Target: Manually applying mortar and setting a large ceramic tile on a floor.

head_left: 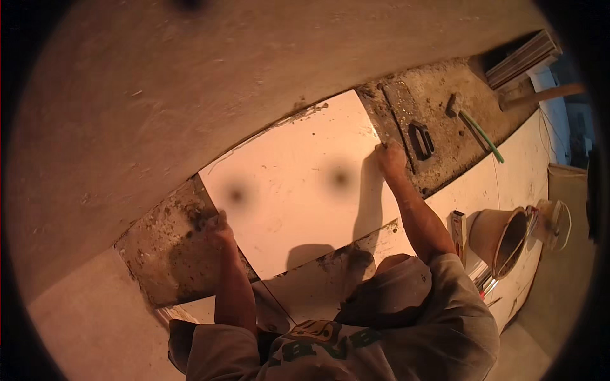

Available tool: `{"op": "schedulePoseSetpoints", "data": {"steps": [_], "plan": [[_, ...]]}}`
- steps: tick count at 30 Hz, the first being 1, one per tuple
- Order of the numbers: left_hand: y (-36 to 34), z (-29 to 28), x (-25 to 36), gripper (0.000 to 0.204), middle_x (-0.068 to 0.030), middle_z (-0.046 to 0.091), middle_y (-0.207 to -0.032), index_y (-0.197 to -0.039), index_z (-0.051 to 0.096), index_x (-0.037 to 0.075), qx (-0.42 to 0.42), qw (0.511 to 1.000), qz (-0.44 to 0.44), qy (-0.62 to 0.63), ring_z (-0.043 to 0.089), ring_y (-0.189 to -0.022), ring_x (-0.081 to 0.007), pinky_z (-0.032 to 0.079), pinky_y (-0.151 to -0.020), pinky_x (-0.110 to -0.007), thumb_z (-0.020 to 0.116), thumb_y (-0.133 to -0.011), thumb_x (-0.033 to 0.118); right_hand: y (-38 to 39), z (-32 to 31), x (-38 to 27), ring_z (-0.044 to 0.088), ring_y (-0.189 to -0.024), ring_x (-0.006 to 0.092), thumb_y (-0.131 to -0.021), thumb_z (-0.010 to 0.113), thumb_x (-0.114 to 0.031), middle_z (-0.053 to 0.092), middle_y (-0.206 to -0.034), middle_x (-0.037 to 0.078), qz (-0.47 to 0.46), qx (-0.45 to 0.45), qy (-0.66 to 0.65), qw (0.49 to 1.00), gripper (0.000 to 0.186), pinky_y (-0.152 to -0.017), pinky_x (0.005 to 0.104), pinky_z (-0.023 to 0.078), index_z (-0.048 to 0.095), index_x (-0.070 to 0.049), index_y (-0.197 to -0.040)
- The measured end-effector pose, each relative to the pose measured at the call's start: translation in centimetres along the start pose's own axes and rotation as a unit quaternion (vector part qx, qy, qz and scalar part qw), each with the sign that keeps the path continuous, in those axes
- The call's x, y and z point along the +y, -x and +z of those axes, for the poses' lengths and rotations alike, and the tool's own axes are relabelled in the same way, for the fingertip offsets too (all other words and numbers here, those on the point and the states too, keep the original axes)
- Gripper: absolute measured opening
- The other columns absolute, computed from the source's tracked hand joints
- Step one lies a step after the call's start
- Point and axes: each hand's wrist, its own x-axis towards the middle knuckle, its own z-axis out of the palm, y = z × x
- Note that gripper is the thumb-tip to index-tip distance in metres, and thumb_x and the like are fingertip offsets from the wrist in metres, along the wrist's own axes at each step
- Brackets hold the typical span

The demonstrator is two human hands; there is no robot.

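A large pale floor tile (292,209) lies slanted in front of me, its far edge along the wall. My left hand (219,230) is closed on the tile's left edge, over a rough patch of mortar bed (171,254). Opposite it, my right hand (391,160) is closed around the right edge, close to the far right corner. The undersides of both edges, and some fingertips, are hidden. Crumbs of mortar dot the tile's far rim, and two dark round blurs show over its face.
Right of the tile, a black handled tool (421,141) and a green-handled mallet (476,130) lie on rough ground. A bucket (502,244) sits tilted on laid tiles (473,184) at the right. A stack of strips (524,60) and a wooden pole (543,95) are farther off.
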Motion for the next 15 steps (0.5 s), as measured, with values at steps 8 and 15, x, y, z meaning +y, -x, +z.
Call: {"op": "schedulePoseSetpoints", "data": {"steps": [8,15], "plan": [[8.8,3.0,14.0,0.059,-0.0155,0.050,-0.136,-0.127,0.057,0.012,0.043,0.909,0.406,-0.086,0.048,-0.124,-0.0354,0.042,-0.097,-0.050,0.078,-0.074,0.026,2.1,-2.9,-4.8,0.061,-0.084,0.0315,-0.081,0.058,-0.016,0.062,-0.083,0.012,-0.185,-0.076,0.037,0.979,0.009,-0.076,0.0389,0.050,0.063,-0.009,-0.077],[17.0,9.1,21.9,0.097,-0.0225,0.015,-0.156,-0.151,0.027,0.021,-0.184,0.867,0.370,-0.278,0.012,-0.144,-0.0426,0.014,-0.102,-0.076,0.079,-0.072,0.044,2.3,-6.1,-5.3,0.060,-0.087,0.0384,-0.084,0.059,-0.012,0.060,-0.090,0.020,-0.180,-0.100,-0.168,0.964,0.010,-0.076,0.0470,0.048,0.054,-0.004,-0.086]]}}
